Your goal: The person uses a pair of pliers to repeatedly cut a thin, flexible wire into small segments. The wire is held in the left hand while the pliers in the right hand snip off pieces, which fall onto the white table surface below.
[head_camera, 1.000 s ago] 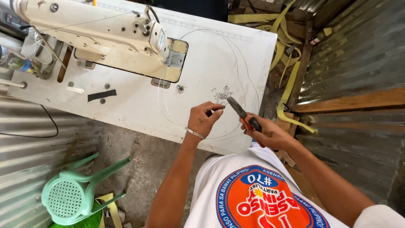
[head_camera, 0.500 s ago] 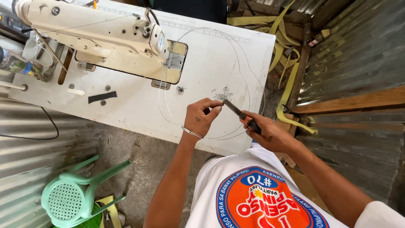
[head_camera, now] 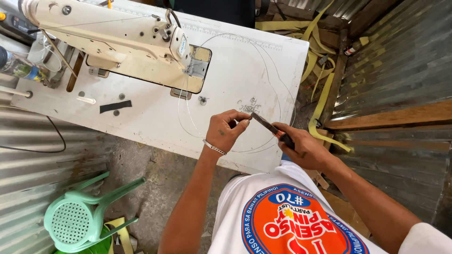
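My right hand [head_camera: 303, 149] grips the dark handles of a pair of scissors [head_camera: 263, 123], blades pointing left over the front edge of the white sewing table [head_camera: 245, 70]. My left hand [head_camera: 226, 132], with a thin metal bracelet at the wrist, has thumb and forefinger pinched together right at the blade tips. Whether something small is between those fingers is too fine to tell. Both hands hover above pencil curves and a small scribble drawn on the tabletop.
A cream sewing machine [head_camera: 117, 42] stands at the back left of the table, with a black strip [head_camera: 115, 107] lying in front of it. Yellow straps [head_camera: 321, 94] hang at the right. A green plastic stool [head_camera: 75, 217] lies on the floor, and corrugated metal sheets [head_camera: 400, 56] flank both sides.
The scissors' tip has swung left and now meets my left fingertips. Both hands have stayed over the table's front edge.
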